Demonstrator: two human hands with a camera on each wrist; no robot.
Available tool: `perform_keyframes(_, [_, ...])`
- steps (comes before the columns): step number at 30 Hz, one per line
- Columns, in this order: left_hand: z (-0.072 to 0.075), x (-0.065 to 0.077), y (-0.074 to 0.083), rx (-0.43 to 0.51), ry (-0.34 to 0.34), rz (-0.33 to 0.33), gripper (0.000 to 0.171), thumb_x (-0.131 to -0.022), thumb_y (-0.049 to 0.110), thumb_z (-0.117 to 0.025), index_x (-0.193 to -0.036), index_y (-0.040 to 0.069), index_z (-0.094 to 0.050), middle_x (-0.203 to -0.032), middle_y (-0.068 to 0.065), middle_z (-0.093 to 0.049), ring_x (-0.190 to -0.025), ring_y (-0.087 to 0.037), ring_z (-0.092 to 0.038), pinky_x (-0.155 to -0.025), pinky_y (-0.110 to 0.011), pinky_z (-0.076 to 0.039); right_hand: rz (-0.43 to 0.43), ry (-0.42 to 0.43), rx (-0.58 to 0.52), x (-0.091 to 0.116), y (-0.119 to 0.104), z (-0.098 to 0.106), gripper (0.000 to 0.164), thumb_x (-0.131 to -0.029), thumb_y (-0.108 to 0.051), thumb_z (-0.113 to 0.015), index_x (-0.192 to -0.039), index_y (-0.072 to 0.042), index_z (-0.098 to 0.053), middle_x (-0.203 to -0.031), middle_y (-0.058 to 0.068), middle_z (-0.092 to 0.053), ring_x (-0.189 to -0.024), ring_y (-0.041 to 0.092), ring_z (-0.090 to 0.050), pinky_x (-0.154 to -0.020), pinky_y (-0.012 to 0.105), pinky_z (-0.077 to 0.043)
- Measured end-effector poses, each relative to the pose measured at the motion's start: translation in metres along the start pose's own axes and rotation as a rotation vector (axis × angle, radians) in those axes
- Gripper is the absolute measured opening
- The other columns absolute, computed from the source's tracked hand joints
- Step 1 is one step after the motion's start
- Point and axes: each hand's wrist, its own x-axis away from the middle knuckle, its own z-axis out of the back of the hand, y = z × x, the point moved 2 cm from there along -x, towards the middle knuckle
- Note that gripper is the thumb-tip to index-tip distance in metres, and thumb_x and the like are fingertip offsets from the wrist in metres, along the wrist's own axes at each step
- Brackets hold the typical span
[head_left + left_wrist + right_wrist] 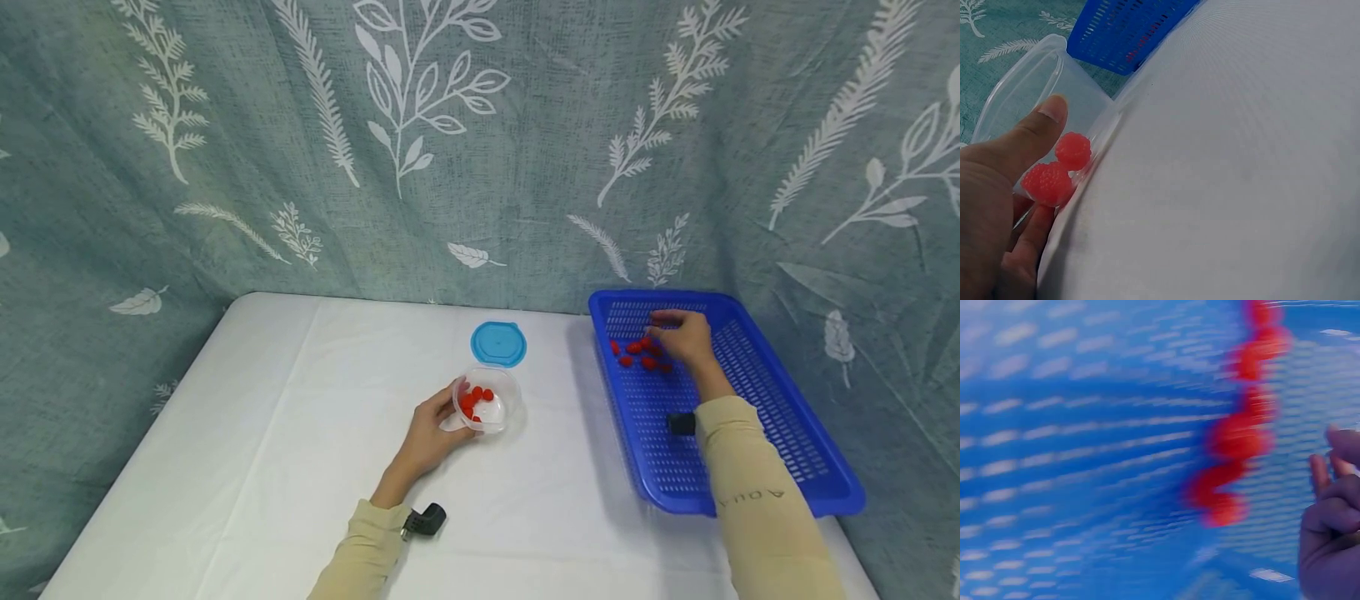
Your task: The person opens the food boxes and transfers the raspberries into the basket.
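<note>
My left hand holds a small clear plastic tub on the white table, thumb and fingers around its side. Several red, bumpy, raspberry-like berries lie inside it; two berries show through its wall in the left wrist view. Over the far part of a blue perforated basket is my right hand, fingers bent and fingertips close to a loose group of red berries. Between its fingers no berry shows. The right wrist view is blurred, with the berries left of the hand.
A round light-blue lid lies flat just beyond the tub. The white-covered table extends left and in front of the tub. Behind it hangs a grey-green leaf-patterned curtain. The basket's raised rim surrounds the right hand's area.
</note>
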Motion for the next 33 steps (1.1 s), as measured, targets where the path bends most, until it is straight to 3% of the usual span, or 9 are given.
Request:
perform_keyframes(3, [0.0, 0.0, 0.0, 0.0, 0.0, -0.012, 0.086, -0.078, 0.002, -0.086, -0.154, 0.006, -0.044, -0.154, -0.015, -0.049, -0.139, -0.033, -0.051, -0.113, -0.034, -0.044, 0.099, 0.069, -0.022, 0.0, -0.032, 0.009, 0.036, -0.09, -0.004, -0.073, -0.122, 0.012, -0.067, -0.12, 0.031, -0.068, -0.114, 0.038, -0.063, -0.091, 0.021, -0.049])
perform_keyframes(6, [0.0, 0.0, 0.0, -0.007, 0.001, -0.015, 0.086, -0.079, 0.003, -0.086, -0.154, 0.007, -0.044, -0.154, -0.013, -0.05, -0.139, -0.031, -0.051, -0.113, -0.033, -0.044, 0.163, 0.077, -0.068, 0.005, -0.064, 0.016, 0.036, -0.091, -0.009, -0.073, -0.123, 0.008, -0.068, -0.12, 0.028, -0.069, -0.113, 0.026, -0.063, -0.085, 0.01, -0.043])
perform_keyframes(13, [-0.001, 0.0, 0.001, 0.0, -0.003, -0.003, 0.086, -0.079, 0.002, -0.086, -0.154, 0.007, -0.044, -0.154, -0.013, -0.05, -0.139, -0.03, -0.052, -0.113, -0.032, -0.044, 0.229, -0.021, -0.145, 0.038, -0.134, 0.02, 0.039, -0.098, -0.022, -0.069, -0.131, -0.002, -0.067, -0.125, 0.02, -0.069, -0.131, 0.027, -0.055, -0.097, 0.032, -0.048])
perform_keyframes(15, [-0.001, 0.0, 0.001, 0.011, -0.001, -0.009, 0.086, -0.078, 0.001, -0.086, -0.153, 0.007, -0.044, -0.154, -0.014, -0.049, -0.138, -0.031, -0.052, -0.113, -0.035, -0.045, 0.254, -0.046, -0.159, 0.049, -0.149, 0.018, 0.037, -0.099, -0.022, -0.068, -0.132, -0.005, -0.067, -0.125, 0.019, -0.069, -0.127, 0.023, -0.058, -0.094, 0.028, -0.051])
perform_keyframes(18, [0.0, 0.0, 0.001, 0.016, 0.001, 0.003, 0.086, -0.078, 0.0, -0.085, -0.153, 0.007, -0.045, -0.154, -0.014, -0.049, -0.137, -0.031, -0.053, -0.113, -0.035, -0.045, 0.293, -0.072, -0.197, 0.066, -0.167, 0.01, 0.036, -0.099, -0.021, -0.067, -0.132, -0.007, -0.067, -0.125, 0.018, -0.069, -0.105, 0.009, -0.067, -0.081, 0.018, -0.055])
perform_keyframes(20, [0.0, 0.0, 0.0, 0.013, 0.002, 0.01, 0.086, -0.078, 0.0, -0.085, -0.153, 0.008, -0.045, -0.154, -0.012, -0.05, -0.137, -0.029, -0.054, -0.113, -0.032, -0.045, 0.308, -0.087, -0.229, 0.077, -0.176, 0.003, 0.035, -0.099, -0.02, -0.067, -0.132, -0.008, -0.067, -0.123, 0.016, -0.07, -0.077, 0.003, -0.065, -0.064, 0.016, -0.052])
perform_keyframes(24, [0.001, 0.0, 0.0, -0.005, 0.004, -0.001, 0.085, -0.079, 0.002, -0.086, -0.153, 0.008, -0.045, -0.153, -0.013, -0.051, -0.136, -0.031, -0.055, -0.113, -0.032, -0.044, 0.319, -0.119, -0.263, 0.097, -0.19, -0.018, 0.033, -0.098, -0.019, -0.069, -0.129, -0.009, -0.069, -0.119, 0.014, -0.072, -0.074, 0.004, -0.063, -0.053, 0.021, -0.047])
perform_keyframes(27, [0.001, 0.001, 0.0, -0.003, 0.006, -0.012, 0.085, -0.079, 0.002, -0.086, -0.153, 0.007, -0.045, -0.153, -0.016, -0.05, -0.134, -0.034, -0.056, -0.112, -0.036, -0.045, 0.316, -0.147, -0.273, 0.108, -0.193, -0.039, 0.03, -0.098, -0.019, -0.069, -0.126, -0.008, -0.071, -0.114, 0.014, -0.074, -0.096, 0.011, -0.066, -0.061, 0.021, -0.053])
perform_keyframes(33, [0.0, 0.0, 0.0, 0.003, -0.002, -0.004, 0.084, -0.08, 0.005, -0.086, -0.153, 0.008, -0.045, -0.153, -0.013, -0.051, -0.134, -0.03, -0.056, -0.112, -0.035, -0.045, 0.327, -0.302, -0.279, 0.125, -0.179, -0.081, 0.023, -0.099, -0.014, -0.065, -0.117, -0.004, -0.074, -0.103, 0.013, -0.076, -0.101, 0.028, -0.069, -0.077, 0.03, -0.057])
